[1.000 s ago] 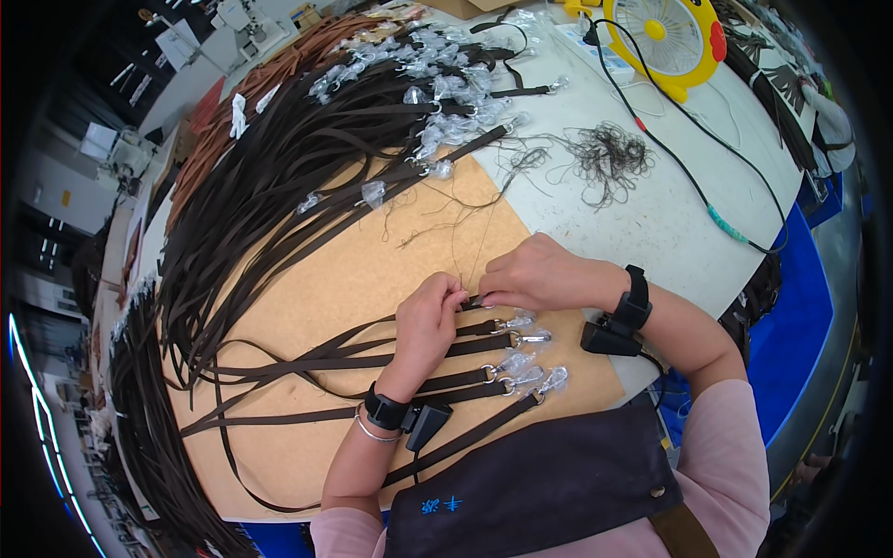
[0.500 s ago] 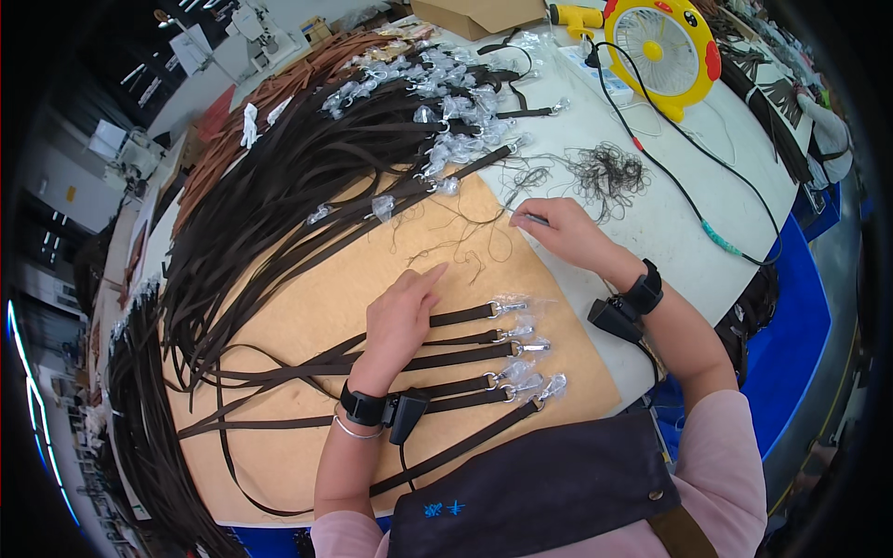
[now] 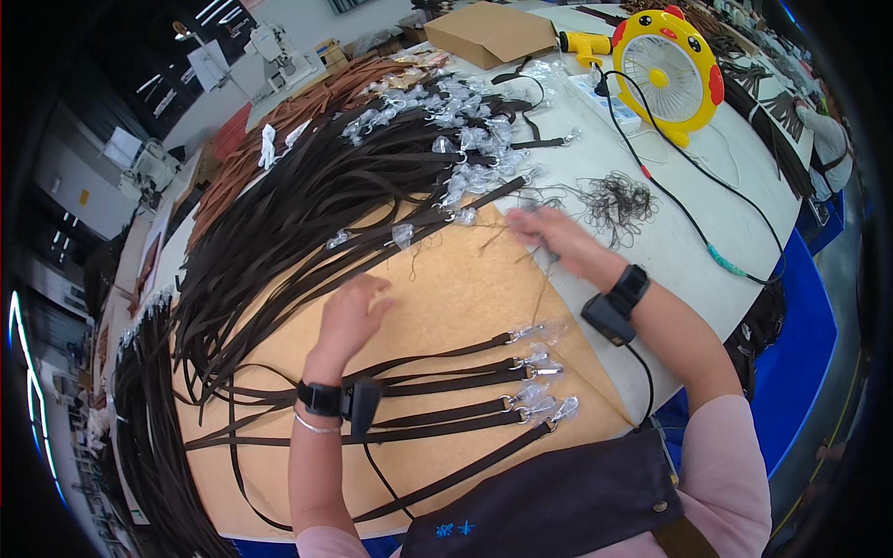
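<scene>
My left hand [image 3: 351,318] hovers above the tan board [image 3: 446,307], fingers loosely apart and holding nothing. My right hand [image 3: 551,234], smeared by motion, is closed at the board's far right edge on a slim dark tool [image 3: 554,255] whose tip I cannot make out. Loose dark threads [image 3: 493,240] lie beside it. Just beyond is a tangled heap of thread [image 3: 618,206]. Nearer to me, several dark brown straps [image 3: 465,407] rest on the board, their metal snap hooks [image 3: 547,370] wrapped in clear plastic.
A big pile of dark straps [image 3: 279,195] with plastic-wrapped hooks covers the left and far side. Brown straps [image 3: 270,116] lie behind it. At the far right stand a yellow fan [image 3: 684,110] and a cardboard box [image 3: 491,33]. A black cable [image 3: 677,219] loops over the white table.
My left hand has moved left, away from the threads. My right hand has turned, with the tool now under it, and some threads have shifted toward the far board edge. The view has shifted slightly.
</scene>
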Tool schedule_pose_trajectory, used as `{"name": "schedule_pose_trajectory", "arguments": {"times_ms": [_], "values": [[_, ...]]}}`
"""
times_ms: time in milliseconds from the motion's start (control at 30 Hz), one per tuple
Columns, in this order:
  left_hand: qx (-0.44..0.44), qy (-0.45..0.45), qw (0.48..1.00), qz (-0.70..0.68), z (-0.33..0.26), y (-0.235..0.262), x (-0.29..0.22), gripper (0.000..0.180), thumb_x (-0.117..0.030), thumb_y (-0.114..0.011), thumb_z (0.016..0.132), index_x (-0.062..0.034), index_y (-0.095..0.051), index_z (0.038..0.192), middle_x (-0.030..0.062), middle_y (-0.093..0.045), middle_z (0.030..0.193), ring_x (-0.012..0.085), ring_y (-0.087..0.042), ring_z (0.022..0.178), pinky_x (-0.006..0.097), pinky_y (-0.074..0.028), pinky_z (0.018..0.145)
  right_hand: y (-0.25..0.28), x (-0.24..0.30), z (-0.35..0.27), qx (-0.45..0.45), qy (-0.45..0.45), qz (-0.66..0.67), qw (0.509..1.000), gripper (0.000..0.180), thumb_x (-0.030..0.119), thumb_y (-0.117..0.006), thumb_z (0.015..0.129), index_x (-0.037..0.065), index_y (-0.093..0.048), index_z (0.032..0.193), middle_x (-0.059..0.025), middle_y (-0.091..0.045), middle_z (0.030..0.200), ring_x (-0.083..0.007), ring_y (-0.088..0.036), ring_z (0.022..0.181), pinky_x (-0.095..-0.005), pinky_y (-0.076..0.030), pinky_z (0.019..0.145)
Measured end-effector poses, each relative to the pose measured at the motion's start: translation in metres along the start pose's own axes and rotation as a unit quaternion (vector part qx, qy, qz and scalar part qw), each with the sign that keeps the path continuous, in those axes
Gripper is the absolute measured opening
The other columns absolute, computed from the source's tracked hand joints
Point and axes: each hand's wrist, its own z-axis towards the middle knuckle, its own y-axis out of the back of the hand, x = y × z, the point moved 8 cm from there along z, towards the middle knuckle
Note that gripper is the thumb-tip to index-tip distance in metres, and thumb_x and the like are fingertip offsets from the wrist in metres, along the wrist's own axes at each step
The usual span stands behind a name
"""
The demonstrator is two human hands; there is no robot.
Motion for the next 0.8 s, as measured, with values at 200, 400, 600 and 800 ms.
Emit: {"name": "schedule_pose_trajectory", "arguments": {"times_ms": [200, 400, 600, 800], "values": [[-0.047, 0.022, 0.99, 0.133, 0.05, -0.029, 0.032, 0.03, -0.014, -0.074, 0.082, -0.0073, -0.065, 0.11, 0.0105, -0.064, 0.103, 0.0325, -0.061, 0.103, 0.042, -0.051, 0.087, 0.08, 0.036, -0.031, -0.192, 0.123, -0.016, 0.973, 0.033, 0.029, -0.05, 0.104, 0.003, -0.062, 0.121, -0.0057, -0.064, 0.117, -0.0124, -0.059, 0.106, -0.0274, -0.049, 0.084], [-0.024, -0.032, 0.997, 0.06, 0.04, -0.025, -0.003, 0.015, -0.009, -0.069, 0.084, -0.0044, -0.059, 0.093, 0.0103, -0.063, 0.089, 0.0309, -0.062, 0.091, 0.039, -0.05, 0.077, -0.003, 0.041, -0.056, 0.038, 0.069, -0.183, 0.98, 0.032, 0.028, -0.046, 0.106, 0.003, -0.062, 0.117, -0.0046, -0.069, 0.095, -0.0095, -0.06, 0.061, -0.0246, -0.048, 0.055], [-0.029, 0.015, 0.981, -0.193, 0.0, -0.004, -0.031, 0.013, -0.004, -0.055, 0.098, -0.0026, -0.063, 0.108, 0.0082, -0.062, 0.076, 0.0158, -0.061, 0.068, 0.027, -0.048, 0.065, -0.058, 0.059, -0.084, 0.081, 0.426, -0.391, 0.812, 0.027, 0.021, -0.054, 0.1, 0.007, -0.062, 0.122, -0.0105, -0.071, 0.102, -0.0256, -0.069, 0.087, -0.0341, -0.053, 0.073], [-0.094, -0.042, 0.982, -0.158, -0.02, 0.021, -0.062, 0.014, -0.01, -0.057, 0.1, -0.0099, -0.067, 0.11, 0.0136, -0.065, 0.075, 0.0259, -0.064, 0.061, 0.033, -0.048, 0.058, -0.129, 0.046, -0.064, 0.215, 0.323, -0.461, 0.798, 0.028, 0.021, -0.063, 0.093, 0.01, -0.066, 0.119, -0.0117, -0.069, 0.11, -0.0325, -0.066, 0.098, -0.0382, -0.053, 0.079]]}}
